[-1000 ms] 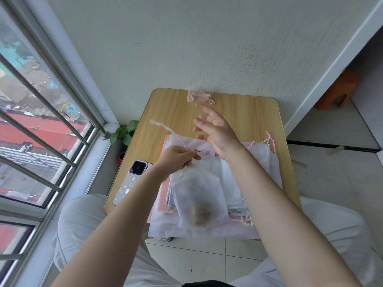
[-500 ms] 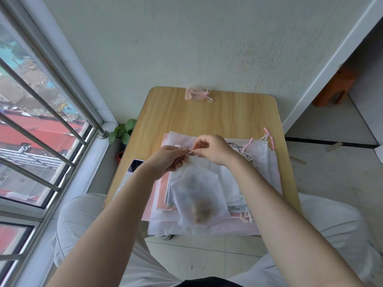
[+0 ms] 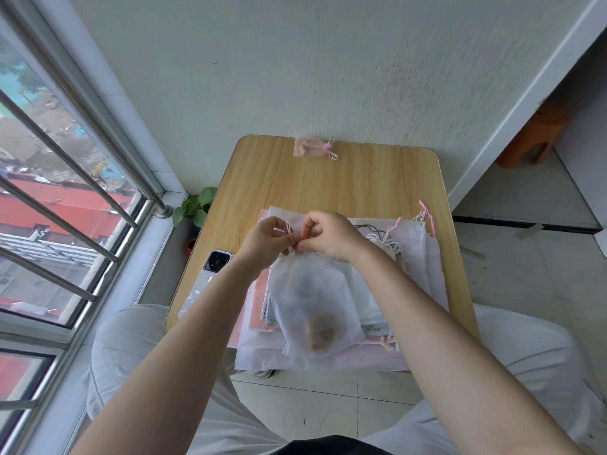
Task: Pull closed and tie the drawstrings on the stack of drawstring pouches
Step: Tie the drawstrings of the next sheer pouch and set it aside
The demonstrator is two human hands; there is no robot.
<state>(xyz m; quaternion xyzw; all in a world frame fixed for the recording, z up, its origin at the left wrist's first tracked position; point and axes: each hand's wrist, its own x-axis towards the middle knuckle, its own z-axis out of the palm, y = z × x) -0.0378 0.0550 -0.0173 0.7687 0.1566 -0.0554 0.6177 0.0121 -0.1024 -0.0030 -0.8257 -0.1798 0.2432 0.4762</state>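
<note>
A sheer white pouch (image 3: pixel 313 305) with brownish contents near its bottom lies on top of a stack of white and pink drawstring pouches (image 3: pixel 407 274) on a small wooden table (image 3: pixel 328 178). My left hand (image 3: pixel 267 239) and my right hand (image 3: pixel 328 234) meet at the gathered neck of that pouch. Both pinch its pale drawstring (image 3: pixel 289 227), a loop of which shows between the fingers. Loose pink and white cords lie at the stack's right side. A small pink pouch (image 3: pixel 310 147), tied shut, lies at the table's far edge.
A phone (image 3: pixel 205 279) lies on the table's left side, partly under my left forearm. A barred window is at the left, with a small green plant (image 3: pixel 195 206) on the floor below. A wall stands right behind the table. An orange stool (image 3: pixel 538 136) is at the far right.
A second ago my right hand was raised and open above the table, and the left held the cord up. Both hands have since come together at the pouch's neck.
</note>
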